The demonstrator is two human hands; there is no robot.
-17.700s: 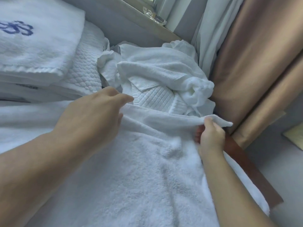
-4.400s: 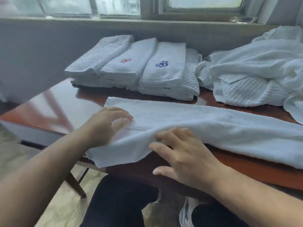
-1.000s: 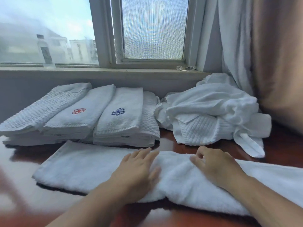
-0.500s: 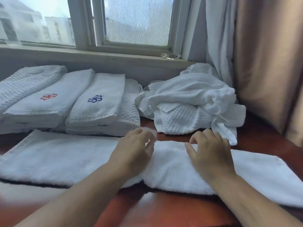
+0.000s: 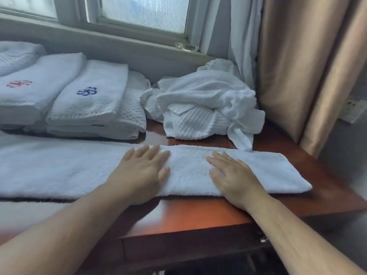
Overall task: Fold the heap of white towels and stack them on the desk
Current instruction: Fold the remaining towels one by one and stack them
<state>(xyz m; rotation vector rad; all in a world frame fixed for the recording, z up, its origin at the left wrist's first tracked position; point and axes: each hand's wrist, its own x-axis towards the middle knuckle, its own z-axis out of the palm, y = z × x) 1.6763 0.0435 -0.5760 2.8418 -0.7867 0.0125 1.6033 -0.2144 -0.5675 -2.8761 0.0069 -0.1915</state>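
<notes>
— Left end of the surface (image 5: 188, 213)?
— A stack of folded white towels (image 5: 83, 124) against the wall. The top pieces carry a red emblem (image 5: 19, 83) and a blue emblem (image 5: 86, 91).
— Item in work?
— One long terry towel (image 5: 59, 167), folded into a strip, lies flat along the near edge, in front of the stack.
— Hands?
— The left hand (image 5: 143, 173) and right hand (image 5: 234, 175) lie flat, fingers straight and spread, pressing on the strip's right half. Nothing gripped.
— Further right?
— The heap of unfolded towels (image 5: 202, 102) sits behind the strip, one tail reaching its far edge. A tan curtain (image 5: 297, 66) hangs beyond.
</notes>
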